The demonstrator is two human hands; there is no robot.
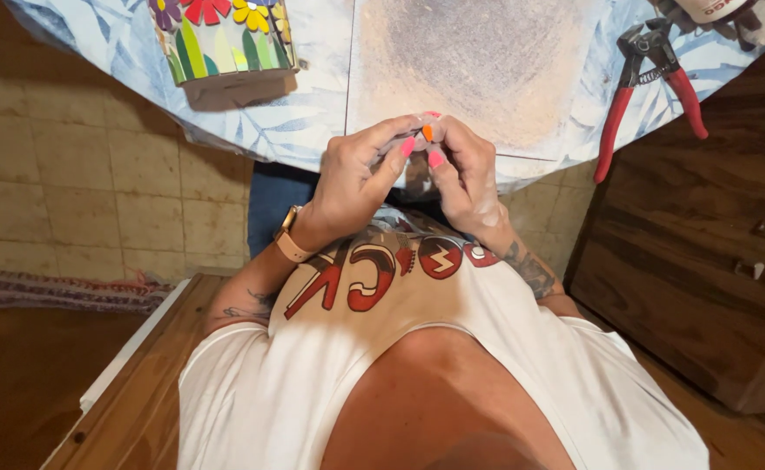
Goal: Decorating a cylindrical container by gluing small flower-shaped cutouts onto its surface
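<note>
Table with a pale blue leaf-print cover fills the top of the head view, its edge running just above the hands. On it, centre, a pale rectangular slab with a dusty speckled brown patch, lying flat. Dark wooden cabinet at right with two small metal knobs, beige tiled wall at left, striped rug along the bottom of that wall. White printed shirt takes up the lower middle. Top left on the table: a mosaic pot with coloured flowers and green leaf shapes, upright, well apart from the hands. Top right: red-handled nippers lying on the table, handles splayed and one hanging over the edge, untouched. Left hand, tan watch strap at the wrist, and right hand, tattoo on the forearm, meet at the table edge in front of the slab, fingertips pressed together. Both are pinched narrow on a small piece, pinkish-red, mostly hidden by the fingers; cannot tell its shape or material. Nails are painted pink, one orange. The piece sits between thumbs and forefingers, held off the table, just beside the slab's near edge.
</note>
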